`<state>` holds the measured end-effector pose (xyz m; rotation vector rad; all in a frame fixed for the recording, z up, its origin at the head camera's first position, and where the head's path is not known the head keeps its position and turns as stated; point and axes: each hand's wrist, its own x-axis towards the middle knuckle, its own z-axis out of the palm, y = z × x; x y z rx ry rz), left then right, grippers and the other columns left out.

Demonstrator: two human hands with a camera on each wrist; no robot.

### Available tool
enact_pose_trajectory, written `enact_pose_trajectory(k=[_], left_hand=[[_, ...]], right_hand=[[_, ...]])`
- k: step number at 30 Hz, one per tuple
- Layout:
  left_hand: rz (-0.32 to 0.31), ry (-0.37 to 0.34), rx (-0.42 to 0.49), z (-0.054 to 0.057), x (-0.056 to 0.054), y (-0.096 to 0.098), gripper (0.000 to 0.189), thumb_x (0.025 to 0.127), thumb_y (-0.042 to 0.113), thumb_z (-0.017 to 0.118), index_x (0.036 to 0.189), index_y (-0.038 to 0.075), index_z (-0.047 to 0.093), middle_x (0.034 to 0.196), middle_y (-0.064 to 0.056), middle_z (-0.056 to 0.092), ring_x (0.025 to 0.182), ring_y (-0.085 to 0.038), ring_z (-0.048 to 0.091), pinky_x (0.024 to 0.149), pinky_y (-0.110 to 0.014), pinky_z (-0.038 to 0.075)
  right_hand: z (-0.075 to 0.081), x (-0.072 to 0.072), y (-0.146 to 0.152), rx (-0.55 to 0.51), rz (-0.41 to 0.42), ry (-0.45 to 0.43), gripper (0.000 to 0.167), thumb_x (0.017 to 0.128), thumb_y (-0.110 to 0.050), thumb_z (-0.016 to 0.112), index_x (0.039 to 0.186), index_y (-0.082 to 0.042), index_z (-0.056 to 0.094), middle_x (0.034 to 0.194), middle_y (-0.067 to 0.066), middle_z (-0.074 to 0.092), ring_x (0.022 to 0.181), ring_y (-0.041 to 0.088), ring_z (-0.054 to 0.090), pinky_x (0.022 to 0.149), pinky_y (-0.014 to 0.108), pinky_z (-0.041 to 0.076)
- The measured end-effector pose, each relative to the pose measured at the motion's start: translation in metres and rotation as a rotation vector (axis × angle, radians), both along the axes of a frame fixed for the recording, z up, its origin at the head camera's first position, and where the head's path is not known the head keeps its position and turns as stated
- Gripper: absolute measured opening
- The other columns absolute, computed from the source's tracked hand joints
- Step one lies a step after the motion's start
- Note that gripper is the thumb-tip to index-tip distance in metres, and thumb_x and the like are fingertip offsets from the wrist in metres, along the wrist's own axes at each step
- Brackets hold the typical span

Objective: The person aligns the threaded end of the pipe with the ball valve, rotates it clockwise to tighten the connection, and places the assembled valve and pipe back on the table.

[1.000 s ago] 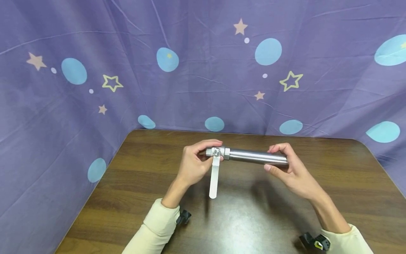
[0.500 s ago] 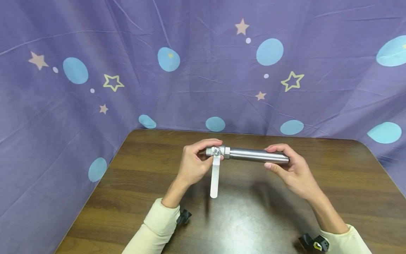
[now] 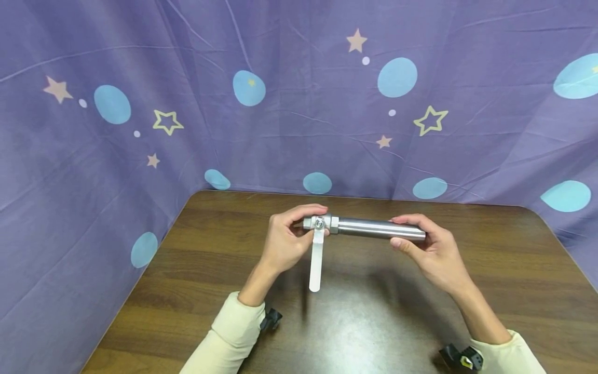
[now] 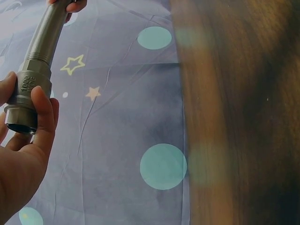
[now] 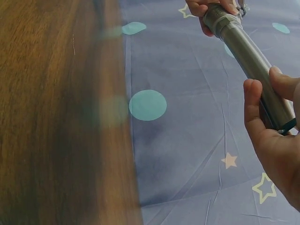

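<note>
A metal ball valve (image 3: 334, 224) with a long white lever handle (image 3: 316, 265) is joined to a smooth steel pipe (image 3: 364, 228). The pair is held above the table, nearly level, with the lever pointing toward me. My left hand (image 3: 287, 241) grips the valve body, fingers behind and thumb in front. In the left wrist view the valve's open end (image 4: 21, 123) shows between thumb and fingers. The right hand (image 3: 439, 257) holds the pipe near its far right end, thumb below and fingers above. The right wrist view shows its fingers (image 5: 253, 101) curled round the pipe.
The brown wooden table (image 3: 187, 291) lies under both hands. Behind and to the left hangs a purple curtain (image 3: 299, 104) with stars and blue dots. Black wrist mounts (image 3: 271, 319) sit at the cuffs of both pale sleeves (image 3: 233, 324).
The right hand's fingers have closed more fully onto the pipe and its thumb has shifted slightly upward. The left hand and the valve have hardly moved.
</note>
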<state>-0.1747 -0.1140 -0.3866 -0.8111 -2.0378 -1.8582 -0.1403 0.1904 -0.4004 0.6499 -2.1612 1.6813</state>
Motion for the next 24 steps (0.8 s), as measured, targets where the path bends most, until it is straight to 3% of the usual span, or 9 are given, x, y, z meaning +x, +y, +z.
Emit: enact_pose_trajectory(k=[14,24], left_hand=[[-0.013,0.0,0.015,-0.0001,0.0004,0.0006,0.036,0.082,-0.015,0.08,0.117,-0.01,0.076,0.122,-0.026,0.077,0.107,-0.005,0.074,0.087,-0.026,0.067],[-0.018,0.009,0.017,-0.0006,0.0006,0.0004,0.036,0.082,-0.015,0.079,0.117,-0.01,0.075,0.122,-0.031,0.075,0.109,-0.005,0.074,0.088,-0.026,0.067]], right_hand=[[0.0001,-0.0004,-0.0005,-0.104,0.062,-0.02,0.039,0.088,0.021,0.071,0.125,0.01,0.068,0.095,0.0,0.079,0.074,0.009,0.074,0.067,0.022,0.065],[0.0015,0.0009,-0.0008,-0.08,0.053,-0.034,0.036,0.09,0.019,0.071,0.126,0.014,0.064,0.094,0.0,0.079,0.073,0.009,0.073,0.067,0.02,0.064]])
